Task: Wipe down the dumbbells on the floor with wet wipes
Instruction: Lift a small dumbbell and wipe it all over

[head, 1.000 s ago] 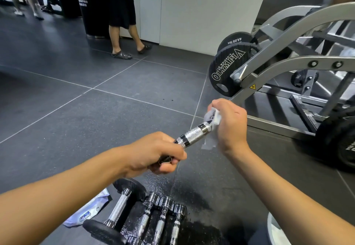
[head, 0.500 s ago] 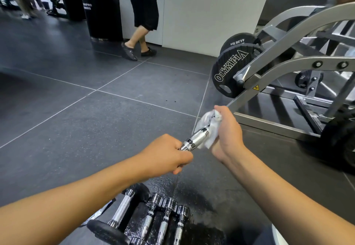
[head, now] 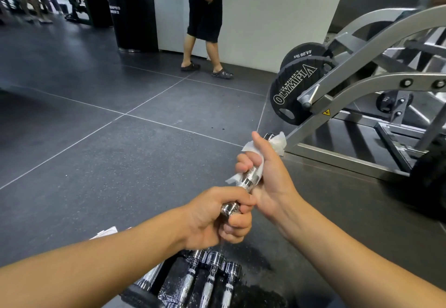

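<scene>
The left hand is clenched round the near end of a chrome bar, held up over the floor. The right hand wraps a white wipe around its far half. Under the wrists, more dumbbells lie side by side on a wet patch, a machine standing off to the right.

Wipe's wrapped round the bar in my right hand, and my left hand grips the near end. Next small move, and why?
Probably draw the right hand and wipe back along the bar toward the left hand: the knurled stretch between the hands shows bare metal, while the wipe sits mostly further out.
</scene>
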